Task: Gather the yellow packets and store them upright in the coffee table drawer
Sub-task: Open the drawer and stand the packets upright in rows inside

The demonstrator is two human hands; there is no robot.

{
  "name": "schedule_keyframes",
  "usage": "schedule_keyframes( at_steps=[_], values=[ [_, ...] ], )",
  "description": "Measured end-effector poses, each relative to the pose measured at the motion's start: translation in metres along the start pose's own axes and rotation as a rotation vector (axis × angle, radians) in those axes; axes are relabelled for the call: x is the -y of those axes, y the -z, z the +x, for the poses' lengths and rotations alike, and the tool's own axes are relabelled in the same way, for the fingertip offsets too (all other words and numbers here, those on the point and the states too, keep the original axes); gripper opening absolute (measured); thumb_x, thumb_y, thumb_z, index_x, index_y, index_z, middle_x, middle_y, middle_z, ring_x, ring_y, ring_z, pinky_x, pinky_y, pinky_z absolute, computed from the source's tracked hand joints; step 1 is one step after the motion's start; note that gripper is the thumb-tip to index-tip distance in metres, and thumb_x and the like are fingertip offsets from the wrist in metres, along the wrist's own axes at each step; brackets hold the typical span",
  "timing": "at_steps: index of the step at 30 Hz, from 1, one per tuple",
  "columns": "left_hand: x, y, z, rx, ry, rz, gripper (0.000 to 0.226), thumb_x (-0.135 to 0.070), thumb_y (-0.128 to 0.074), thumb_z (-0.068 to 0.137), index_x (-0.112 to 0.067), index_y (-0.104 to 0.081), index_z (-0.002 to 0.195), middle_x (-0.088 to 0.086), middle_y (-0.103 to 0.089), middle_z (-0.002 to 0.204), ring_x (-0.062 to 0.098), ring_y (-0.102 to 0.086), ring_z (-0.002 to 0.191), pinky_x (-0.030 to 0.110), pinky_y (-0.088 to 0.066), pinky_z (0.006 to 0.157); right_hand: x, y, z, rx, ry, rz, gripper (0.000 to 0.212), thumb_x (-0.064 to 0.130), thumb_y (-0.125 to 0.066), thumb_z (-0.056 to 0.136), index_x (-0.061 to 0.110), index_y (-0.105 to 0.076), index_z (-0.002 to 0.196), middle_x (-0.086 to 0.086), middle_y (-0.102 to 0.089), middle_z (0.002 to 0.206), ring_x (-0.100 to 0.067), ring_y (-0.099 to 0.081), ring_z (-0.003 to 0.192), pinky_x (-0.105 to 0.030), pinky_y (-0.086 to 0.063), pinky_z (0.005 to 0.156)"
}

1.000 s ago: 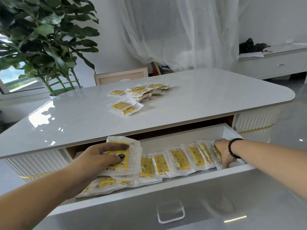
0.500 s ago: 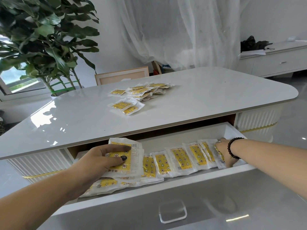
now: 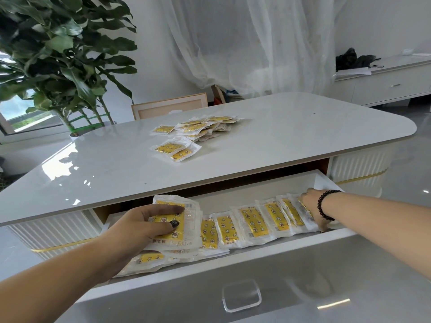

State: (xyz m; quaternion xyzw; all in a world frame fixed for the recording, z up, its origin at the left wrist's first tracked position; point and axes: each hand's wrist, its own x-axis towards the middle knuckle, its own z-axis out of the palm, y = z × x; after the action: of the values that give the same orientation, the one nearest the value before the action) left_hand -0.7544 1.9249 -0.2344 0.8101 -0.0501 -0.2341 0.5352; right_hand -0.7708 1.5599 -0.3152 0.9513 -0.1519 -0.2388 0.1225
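Note:
The coffee table drawer stands pulled open below the white tabletop. Inside it a row of yellow packets leans upright, side by side. My left hand grips a small stack of packets at the left end of the row, thumb on the front. My right hand, with a dark bead bracelet, presses on the packets at the right end; its fingertips are hidden among them. A few packets lie flat under my left hand. A loose pile of packets lies on the tabletop.
A clear handle sits on the drawer front. A large potted plant stands at the far left, a picture frame leans behind the table, and a low white cabinet is at the far right.
Both hands stay on the packets in the drawer. The left hand's stack has shifted slightly; the view has shifted a little.

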Motion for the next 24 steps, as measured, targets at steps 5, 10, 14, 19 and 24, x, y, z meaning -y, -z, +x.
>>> schedule_keyframes(
  at_steps=[5,10,14,19,24],
  values=[
    [-0.004,-0.001,-0.004,0.065,-0.019,-0.051,0.046,0.010,-0.058,0.087,-0.025,-0.070,0.114,0.007,-0.071,0.114,0.034,-0.073,0.089,0.044,-0.061,0.076,0.003,0.010,-0.016,0.047,-0.019,0.065,0.069,0.037,-0.073,0.076,0.010,-0.044,0.132,-0.002,-0.054,0.119,-0.015,-0.052,0.094,-0.021,-0.049,0.078],
    [-0.014,-0.005,-0.010,0.128,-0.106,-0.114,0.091,0.013,-0.056,0.087,-0.047,-0.022,0.147,-0.010,-0.076,0.098,0.030,-0.072,0.094,0.042,-0.059,0.077,0.018,0.037,-0.038,-0.162,0.052,0.328,0.048,0.040,-0.063,0.085,0.007,-0.059,0.120,-0.004,-0.065,0.110,-0.019,-0.062,0.096,-0.025,-0.052,0.078],
    [-0.022,-0.010,-0.016,0.126,-0.102,-0.111,0.099,0.006,-0.061,0.088,-0.030,0.005,0.153,-0.022,-0.074,0.075,0.019,-0.075,0.082,0.035,-0.061,0.071,0.058,0.084,-0.079,-0.164,0.288,1.274,0.033,0.033,-0.057,0.092,0.004,-0.061,0.108,-0.010,-0.068,0.099,-0.020,-0.063,0.080,-0.031,-0.053,0.074],
    [-0.027,-0.014,-0.026,0.060,-0.161,-0.054,0.043,0.001,-0.064,0.087,-0.018,-0.050,0.123,0.003,-0.074,0.104,0.026,-0.073,0.092,0.047,-0.057,0.087,0.094,0.121,-0.119,-0.004,0.418,1.510,0.033,0.036,-0.061,0.090,0.005,-0.059,0.102,-0.013,-0.062,0.092,-0.025,-0.062,0.073,-0.032,-0.054,0.064],
    [-0.029,-0.012,-0.029,-0.061,-0.193,-0.149,0.033,-0.008,-0.069,0.087,-0.022,-0.054,0.113,0.006,-0.073,0.105,0.027,-0.071,0.095,0.051,-0.053,0.092,0.120,0.119,-0.127,0.016,0.338,1.716,0.052,0.023,-0.073,0.080,-0.002,-0.053,0.121,-0.020,-0.060,0.114,-0.031,-0.063,0.091,-0.038,-0.056,0.075]
  ],
)
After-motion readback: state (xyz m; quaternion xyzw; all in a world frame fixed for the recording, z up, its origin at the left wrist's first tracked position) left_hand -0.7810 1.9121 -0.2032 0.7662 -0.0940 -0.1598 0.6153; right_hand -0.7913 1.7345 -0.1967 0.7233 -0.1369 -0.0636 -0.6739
